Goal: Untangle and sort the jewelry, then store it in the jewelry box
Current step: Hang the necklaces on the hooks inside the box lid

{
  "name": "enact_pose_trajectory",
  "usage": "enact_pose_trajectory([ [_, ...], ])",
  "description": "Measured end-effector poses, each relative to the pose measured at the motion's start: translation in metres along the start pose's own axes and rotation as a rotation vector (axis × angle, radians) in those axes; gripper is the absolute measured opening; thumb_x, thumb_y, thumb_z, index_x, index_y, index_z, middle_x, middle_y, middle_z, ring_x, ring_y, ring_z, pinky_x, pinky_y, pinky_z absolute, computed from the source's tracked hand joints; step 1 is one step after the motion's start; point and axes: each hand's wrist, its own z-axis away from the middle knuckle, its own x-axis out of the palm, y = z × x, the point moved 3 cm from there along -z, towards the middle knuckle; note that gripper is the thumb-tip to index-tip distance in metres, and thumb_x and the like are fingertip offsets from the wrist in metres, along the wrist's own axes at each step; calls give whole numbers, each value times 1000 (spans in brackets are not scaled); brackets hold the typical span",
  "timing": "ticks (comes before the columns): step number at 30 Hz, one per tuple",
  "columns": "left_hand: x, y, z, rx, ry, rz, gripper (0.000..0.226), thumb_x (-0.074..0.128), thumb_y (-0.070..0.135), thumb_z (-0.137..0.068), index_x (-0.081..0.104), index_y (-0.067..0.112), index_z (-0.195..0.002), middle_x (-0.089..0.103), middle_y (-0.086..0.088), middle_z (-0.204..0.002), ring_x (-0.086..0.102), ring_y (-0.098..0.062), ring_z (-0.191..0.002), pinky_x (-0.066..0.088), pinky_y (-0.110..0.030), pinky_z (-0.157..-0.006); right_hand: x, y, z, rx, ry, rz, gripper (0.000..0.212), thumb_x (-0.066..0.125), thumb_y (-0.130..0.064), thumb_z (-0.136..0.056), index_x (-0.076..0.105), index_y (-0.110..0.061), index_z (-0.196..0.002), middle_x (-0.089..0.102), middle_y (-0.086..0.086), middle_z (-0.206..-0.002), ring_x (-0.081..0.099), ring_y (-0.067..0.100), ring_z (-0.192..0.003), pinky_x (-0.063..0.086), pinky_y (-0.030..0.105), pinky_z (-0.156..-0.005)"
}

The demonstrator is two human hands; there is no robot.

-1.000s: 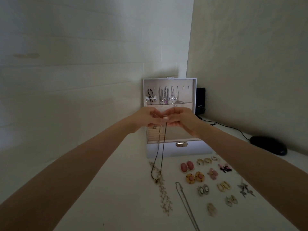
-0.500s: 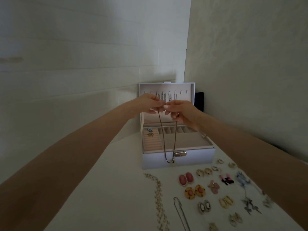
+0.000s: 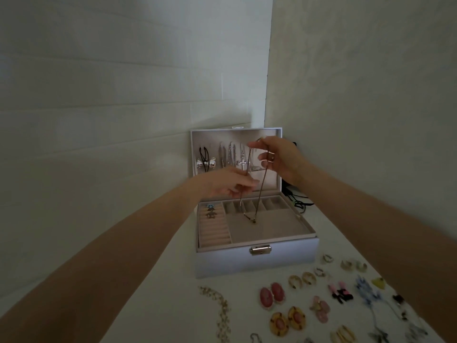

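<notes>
A white jewelry box point(image 3: 257, 261) stands open against the wall, its upright lid point(image 3: 237, 134) hung with several necklaces and a silver bow. My right hand point(image 3: 277, 158) pinches the top of a thin chain necklace point(image 3: 259, 191) in front of the lid. Lower down, my left hand point(image 3: 227, 185) holds one strand of the same chain. The chain's pendant point(image 3: 252, 220) hangs over the box's large beige compartment. Rings sit in the ring rolls point(image 3: 212, 226) at the box's left.
Pairs of earrings lie in rows on the white table to the right of the box front, among them pink ovals point(image 3: 272, 294) and yellow-rimmed ones point(image 3: 288, 320). A beaded necklace point(image 3: 220, 310) lies at the left. Dark cables point(image 3: 296, 199) run behind the box.
My hands have parted: the right one rose toward the lid's hooks, the left one dropped along the chain. The pendant moved from the box front to above the large compartment.
</notes>
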Motion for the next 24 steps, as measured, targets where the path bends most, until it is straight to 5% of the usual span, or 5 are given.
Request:
enact_pose_trajectory([
  [4, 6, -18, -3, -25, -112, -50, 20, 53, 25, -95, 61, 10, -85, 69, -3, -86, 66, -16, -88, 51, -28, -88, -14, 3, -14, -28, 127, -64, 10, 46, -17, -98, 54, -13, -95, 69, 3, -100, 55, 10, -55, 43, 19, -48],
  [9, -5, -31, -13, 25, 151, 175, 25, 50, 23, -97, 60, 10, -79, 62, -3, -78, 61, -14, -76, 52, -23, -77, -35, 9, -22, 2, 277, -145, 11, 48, -16, -97, 55, -14, -89, 71, 0, -82, 40, 3, -35, 33, 14, -38],
  [14, -4, -38, -23, 54, 248, 111, 10, 56, 19, -93, 63, 11, -93, 52, 4, -62, 52, -8, -56, 46, -17, -54, -33, 10, -27, -27, 215, -116, 11, 49, -16, -96, 52, -14, -86, 72, 0, -78, 41, 6, -39, 32, 16, -38],
  [21, 10, -22, -31, 66, 100, 77, 17, 59, 26, -92, 61, 9, -93, 66, -1, -72, 62, -11, -67, 52, -21, -69, -12, 8, -29, -38, 22, -101, 6, 49, -13, -96, 53, -11, -94, 68, 8, -97, 57, 12, -62, 49, 21, -54],
  [24, 14, -14, -34, 0, 0, 395, 17, 46, 21, -99, 55, 7, -96, 72, -7, -82, 70, -16, -75, 56, -25, -71, -1, 8, -30, -48, -35, -164, 9, 46, -10, -97, 52, -10, -90, 67, 8, -98, 61, 11, -63, 51, 22, -55],
])
